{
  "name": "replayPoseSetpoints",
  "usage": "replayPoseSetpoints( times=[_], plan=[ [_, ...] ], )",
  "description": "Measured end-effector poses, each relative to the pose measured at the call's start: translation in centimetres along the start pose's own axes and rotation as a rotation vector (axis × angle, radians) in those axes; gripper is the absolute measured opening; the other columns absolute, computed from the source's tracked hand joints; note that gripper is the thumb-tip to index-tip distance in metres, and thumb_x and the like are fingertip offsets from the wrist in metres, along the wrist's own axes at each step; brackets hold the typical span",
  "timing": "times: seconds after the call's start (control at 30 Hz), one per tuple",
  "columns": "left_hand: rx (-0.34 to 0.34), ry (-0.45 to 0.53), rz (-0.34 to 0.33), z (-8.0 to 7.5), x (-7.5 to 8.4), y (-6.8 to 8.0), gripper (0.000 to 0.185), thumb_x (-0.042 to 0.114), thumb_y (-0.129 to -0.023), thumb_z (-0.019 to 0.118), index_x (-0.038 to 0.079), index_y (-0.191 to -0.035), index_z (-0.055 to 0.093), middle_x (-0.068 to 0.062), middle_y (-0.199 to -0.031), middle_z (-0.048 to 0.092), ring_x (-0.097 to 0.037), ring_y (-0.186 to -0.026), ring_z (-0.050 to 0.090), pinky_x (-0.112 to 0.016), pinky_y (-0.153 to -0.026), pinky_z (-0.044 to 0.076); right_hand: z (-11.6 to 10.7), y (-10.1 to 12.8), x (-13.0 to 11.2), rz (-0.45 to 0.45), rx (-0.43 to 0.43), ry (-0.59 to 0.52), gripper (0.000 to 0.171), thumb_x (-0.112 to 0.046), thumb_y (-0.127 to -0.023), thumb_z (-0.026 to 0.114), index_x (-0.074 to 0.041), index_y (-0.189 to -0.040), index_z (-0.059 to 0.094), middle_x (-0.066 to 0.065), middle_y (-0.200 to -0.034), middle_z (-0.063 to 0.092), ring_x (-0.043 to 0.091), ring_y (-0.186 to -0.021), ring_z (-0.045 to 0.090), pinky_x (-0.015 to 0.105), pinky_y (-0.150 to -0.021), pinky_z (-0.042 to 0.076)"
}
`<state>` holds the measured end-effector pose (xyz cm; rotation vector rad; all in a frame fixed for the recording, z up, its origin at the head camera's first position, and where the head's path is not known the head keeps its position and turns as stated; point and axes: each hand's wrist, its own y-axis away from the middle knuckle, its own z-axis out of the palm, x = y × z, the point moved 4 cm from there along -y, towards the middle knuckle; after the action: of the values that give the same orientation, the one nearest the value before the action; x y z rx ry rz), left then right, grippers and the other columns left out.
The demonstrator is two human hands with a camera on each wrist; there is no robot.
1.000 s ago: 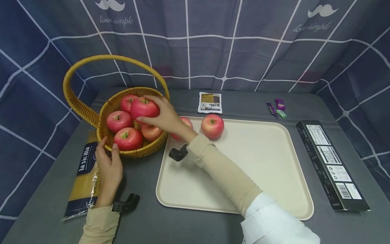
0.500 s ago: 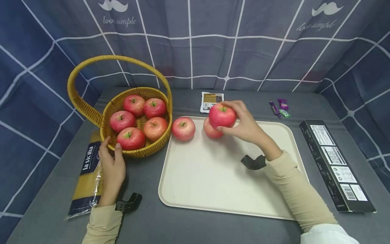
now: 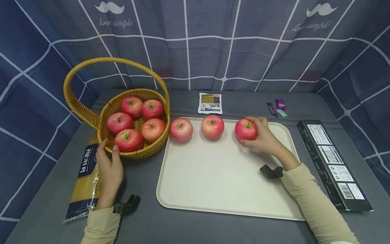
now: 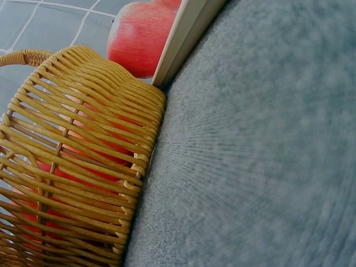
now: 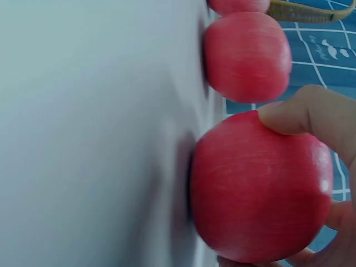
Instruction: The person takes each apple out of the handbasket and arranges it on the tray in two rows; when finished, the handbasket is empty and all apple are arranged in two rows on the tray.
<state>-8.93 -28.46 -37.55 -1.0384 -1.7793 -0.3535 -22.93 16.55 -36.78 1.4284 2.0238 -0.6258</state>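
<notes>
The right hand (image 3: 264,137) curls its fingers and thumb round a round red apple (image 3: 245,129), which sits on the cream rectangular plastic tray (image 3: 225,183) near its far right corner, third in a row along the tray's far edge beside two more red apples (image 3: 212,126). In the right wrist view the thumb lies over the fruit's top while its underside meets the tray surface, so the apple looks already seated. To finish this placing well, the fingers should probably loosen only once the apple stands steady on its base, stem up, then draw straight back towards the tray's right edge so nothing nudges it into its neighbour; a round fruit on a smooth tray could roll with a sideways brush. The left hand (image 3: 109,169) rests with fairly straight fingers against the near rim of the woven yellow wicker basket (image 3: 134,154), steadying it at the table's left side; five red apples (image 3: 128,139) lie inside.
</notes>
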Motion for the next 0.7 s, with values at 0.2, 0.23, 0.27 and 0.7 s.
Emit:
replayPoseSetpoints(
  times=[0.2, 0.23, 0.27, 0.7],
  plan=[
    [-0.002, -0.005, -0.002, -0.08, 0.04, 0.05, 0.048, 0.03, -0.095, 0.037, 0.012, -0.139, 0.028, -0.016, -0.138, 0.03, -0.027, -0.132, 0.025, -0.047, -0.11, 0.016, 0.41, 0.04, 0.14, -0.014, -0.004, -0.01, 0.078, -0.019, -0.069, 0.075, -0.012, -0.134, 0.032, 0.022, -0.126, 0.024, 0.039, -0.111, 0.041, 0.059, -0.092, 0.037],
    [0.001, -0.006, 0.0, -0.12, 0.05, 0.07, 0.048, 0.03, -0.095, 0.037, 0.011, -0.139, 0.029, -0.016, -0.138, 0.031, -0.027, -0.132, 0.025, -0.047, -0.11, 0.017, 0.46, 0.02, 0.15, -0.014, -0.008, -0.011, 0.078, -0.019, -0.069, 0.075, -0.012, -0.134, 0.031, 0.022, -0.126, 0.023, 0.039, -0.111, 0.04, 0.059, -0.092, 0.037],
    [0.005, -0.008, 0.001, -0.15, 0.06, 0.08, 0.048, 0.03, -0.095, 0.037, 0.011, -0.138, 0.029, -0.016, -0.138, 0.031, -0.027, -0.132, 0.025, -0.047, -0.11, 0.017, 0.5, 0.0, 0.15, -0.013, -0.011, -0.013, 0.078, -0.02, -0.07, 0.075, -0.012, -0.134, 0.031, 0.022, -0.127, 0.022, 0.04, -0.111, 0.04, 0.059, -0.092, 0.037],
    [0.008, -0.006, 0.013, -0.06, 0.05, 0.11, 0.048, 0.029, -0.095, 0.038, 0.01, -0.138, 0.03, -0.018, -0.137, 0.032, -0.029, -0.131, 0.026, -0.05, -0.107, 0.019, 0.12, 0.16, -0.55, -0.064, -0.031, 0.044, 0.088, -0.019, -0.071, 0.074, -0.019, -0.141, 0.021, 0.021, -0.139, 0.014, 0.036, -0.129, 0.016, 0.064, -0.095, 0.028]
  ],
)
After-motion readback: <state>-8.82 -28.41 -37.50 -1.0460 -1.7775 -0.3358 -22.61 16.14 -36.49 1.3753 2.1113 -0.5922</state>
